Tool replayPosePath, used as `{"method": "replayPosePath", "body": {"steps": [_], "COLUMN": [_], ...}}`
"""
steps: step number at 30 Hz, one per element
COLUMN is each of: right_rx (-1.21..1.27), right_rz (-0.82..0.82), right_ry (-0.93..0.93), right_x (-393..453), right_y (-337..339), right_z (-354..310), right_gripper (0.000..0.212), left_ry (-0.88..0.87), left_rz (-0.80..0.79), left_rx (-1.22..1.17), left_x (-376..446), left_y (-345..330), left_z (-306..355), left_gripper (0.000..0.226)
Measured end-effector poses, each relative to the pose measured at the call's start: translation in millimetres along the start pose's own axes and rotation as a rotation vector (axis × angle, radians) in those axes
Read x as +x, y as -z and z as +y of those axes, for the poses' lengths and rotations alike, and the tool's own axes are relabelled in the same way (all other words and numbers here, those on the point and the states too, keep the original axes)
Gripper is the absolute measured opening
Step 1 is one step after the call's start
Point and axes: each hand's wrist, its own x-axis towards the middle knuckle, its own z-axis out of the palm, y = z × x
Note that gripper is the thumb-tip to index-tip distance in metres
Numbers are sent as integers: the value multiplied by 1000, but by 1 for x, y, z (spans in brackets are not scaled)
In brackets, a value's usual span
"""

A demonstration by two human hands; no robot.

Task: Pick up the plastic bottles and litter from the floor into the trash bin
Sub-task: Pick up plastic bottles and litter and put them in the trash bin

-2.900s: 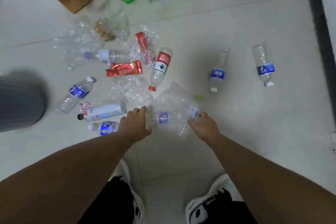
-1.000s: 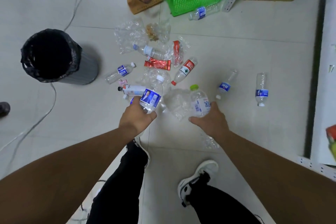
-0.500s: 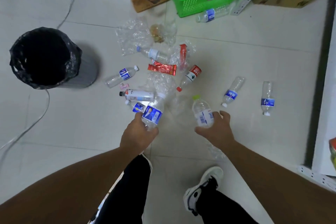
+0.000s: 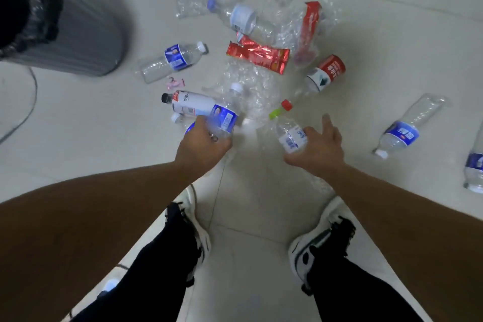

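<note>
We are gripping a blue-label bottle (image 4: 224, 119) in our left hand (image 4: 201, 148), fingers curled round its lower body, its long axis tilting up and away with the white cap pointing toward the litter pile. Our right hand (image 4: 317, 149) is holding a green-cap bottle (image 4: 288, 132) between thumb and palm, index finger stretched out, cap pointing up-left. The trash bin (image 4: 78, 34) is standing well to the left of both bottles, a red wrapper (image 4: 257, 56) lying on the floor (image 4: 392, 21) to its right.
</note>
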Motion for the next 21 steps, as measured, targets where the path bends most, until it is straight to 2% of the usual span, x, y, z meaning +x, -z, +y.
{"method": "replayPosePath", "body": {"steps": [3, 6, 11, 15, 18, 21], "right_rx": [2, 127, 272, 341, 408, 462], "right_rz": [22, 152, 193, 206, 220, 241], "right_ry": [44, 62, -35, -108, -142, -166], "right_x": [31, 27, -32, -84, -122, -155], "right_y": [-26, -47, -41, -4, 30, 67], "right_z": [9, 10, 4, 7, 2, -1], "right_gripper": [81, 62, 65, 65, 67, 68], "left_ry": [-20, -35, -15, -3, 14, 38], "left_rz": [41, 37, -14, -19, -24, -96], "left_rx": [21, 24, 37, 18, 32, 40], "left_x": [12, 14, -21, -62, -90, -115], "left_y": [-27, -37, -23, 8, 33, 55], "left_z": [-18, -31, -22, 12, 39, 64], "left_gripper": [34, 32, 42, 50, 47, 44]}}
